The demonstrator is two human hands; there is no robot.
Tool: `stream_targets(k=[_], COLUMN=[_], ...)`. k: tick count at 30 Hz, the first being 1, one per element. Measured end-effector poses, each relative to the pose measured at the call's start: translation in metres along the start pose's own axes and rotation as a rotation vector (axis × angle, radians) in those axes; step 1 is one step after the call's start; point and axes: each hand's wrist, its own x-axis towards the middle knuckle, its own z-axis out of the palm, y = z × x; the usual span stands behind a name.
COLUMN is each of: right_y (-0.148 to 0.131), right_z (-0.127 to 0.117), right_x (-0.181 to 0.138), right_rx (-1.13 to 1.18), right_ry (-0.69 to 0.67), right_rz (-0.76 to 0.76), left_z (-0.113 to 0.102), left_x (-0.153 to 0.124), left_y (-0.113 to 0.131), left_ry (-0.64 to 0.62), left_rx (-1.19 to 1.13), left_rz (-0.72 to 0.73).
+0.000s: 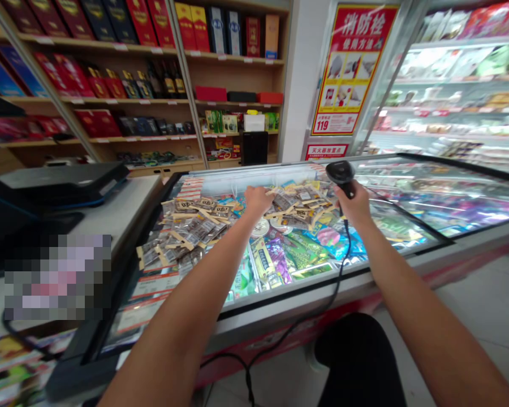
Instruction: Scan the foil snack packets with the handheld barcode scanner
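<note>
My right hand [356, 206] is wrapped round the handle of a black barcode scanner [340, 171], held above the glass top of a chest freezer [318, 302]. From the scanner a black cable [343, 260] hangs over the freezer's front edge. My left hand [258, 200] reaches over the glass, its fingers pinched at the edge of a small clear-and-tan snack packet [282, 200]; the fingertips are partly hidden. That packet belongs to a right-hand pile [303, 209] near the scanner. A second pile of like packets [195, 229] lies left of my left forearm.
Colourful frozen goods [301, 249] show through the glass. At left, a counter [139, 195] carries a dark flat device [68, 178]. Shelves of boxes and bottles [131, 79] line the back. A red poster [352, 68] hangs beside a lit display fridge [453, 85].
</note>
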Motion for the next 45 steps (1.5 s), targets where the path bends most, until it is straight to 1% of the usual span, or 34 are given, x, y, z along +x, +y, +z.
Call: stream_targets(k=[2, 4, 6, 7, 9, 10, 12, 16, 21, 25, 27, 30, 31, 32, 33, 35, 37, 39, 41, 43, 45], right_y=[-0.007, -0.012, -0.016, -0.018, -0.019, -0.019, -0.019, -0.019, -0.017, -0.013, -0.013, -0.013, -0.012, -0.012, -0.011, -0.01, -0.01, -0.011, -0.012, -0.013, -0.013], right_z=[-0.003, -0.007, -0.013, -0.016, -0.02, -0.021, -0.021, -0.016, -0.014, -0.015, -0.015, -0.014, -0.013, -0.012, -0.012, -0.012, -0.011, -0.011, -0.011, -0.01, -0.009], right_x=[-0.002, -0.003, -0.004, -0.005, -0.008, -0.009, -0.012, -0.016, -0.017, -0.015, -0.014, -0.013, -0.012, -0.012, -0.011, -0.011, -0.011, -0.012, -0.012, -0.013, -0.013], right_rx=[0.174, 0.37, 0.533, 0.578, 0.579, 0.552, 0.497, 0.471, 0.453, 0.482, 0.517, 0.568, 0.577, 0.581, 0.582, 0.573, 0.552, 0.533, 0.519, 0.503, 0.484], right_ry=[-0.112, -0.257, -0.461, -0.575, -0.775, -0.846, -0.923, -0.954, -0.999, -0.965, -0.935, -0.856, -0.822, -0.792, -0.768, -0.746, -0.752, -0.762, -0.757, -0.745, -0.738], right_rz=[0.064, 0.144, 0.236, 0.278, 0.331, 0.341, 0.342, 0.319, 0.246, 0.288, 0.306, 0.326, 0.331, 0.335, 0.335, 0.329, 0.316, 0.308, 0.317, 0.332, 0.338], left_z=[0.003, 0.003, 0.0, -0.002, -0.006, -0.007, -0.008, -0.008, -0.008, -0.013, -0.023, -0.054, -0.068, -0.081, -0.094, -0.116, -0.131, -0.137, -0.137, -0.13, -0.119], left_x=[0.003, 0.005, 0.007, 0.007, 0.007, 0.007, 0.005, 0.0, -0.004, -0.006, -0.008, -0.009, -0.009, -0.009, -0.009, -0.01, -0.012, -0.016, -0.024, -0.035, -0.047], left_y=[-0.004, -0.01, -0.018, -0.022, -0.031, -0.036, -0.043, -0.05, -0.047, -0.041, -0.038, -0.034, -0.034, -0.035, -0.037, -0.045, -0.056, -0.067, -0.074, -0.076, -0.069], left_ry=[0.003, 0.021, 0.051, 0.069, 0.104, 0.119, 0.139, 0.152, 0.139, 0.136, 0.15, 0.201, 0.215, 0.209, 0.179, 0.108, 0.056, 0.04, 0.059, 0.108, 0.156], left_rx=[-0.039, -0.095, -0.159, -0.191, -0.246, -0.27, -0.31, -0.36, -0.372, -0.34, -0.306, -0.229, -0.184, -0.045, 0.094, 0.317, 0.472, 0.58, 0.695, 0.8, 0.826], left_rz=[0.012, 0.022, 0.024, 0.024, 0.022, 0.018, 0.007, -0.012, 0.002, 0.012, 0.025, 0.063, 0.08, 0.096, 0.097, 0.054, 0.015, -0.011, -0.016, 0.018, 0.092])
